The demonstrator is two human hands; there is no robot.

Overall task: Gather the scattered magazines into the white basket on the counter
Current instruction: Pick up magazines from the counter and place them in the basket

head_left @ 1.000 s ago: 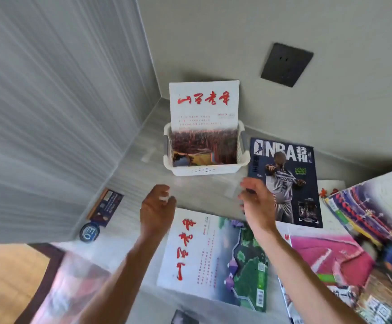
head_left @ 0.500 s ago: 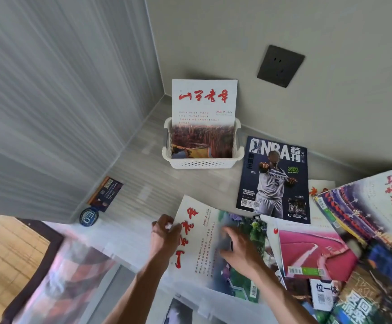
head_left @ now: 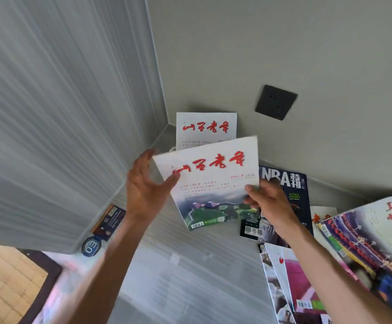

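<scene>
Left hand (head_left: 147, 185): thumb on the cover, fingers behind; we pinch the left edge of the magazine (head_left: 210, 183)
Right hand (head_left: 268, 202): we grip its right edge, fingers curled round it
Change: half a second ago the magazine lay flat on the counter (head_left: 190, 272); now it is lifted clear, tilted upright, in front of the basket (head_left: 173, 149)
Basket: almost hidden behind it; one magazine already stands inside
Meaning: second magazine on its way; we judge lowering it in comes next
Left to gather: NBA issue (head_left: 293, 190); the pile (head_left: 344, 265) at right
</scene>
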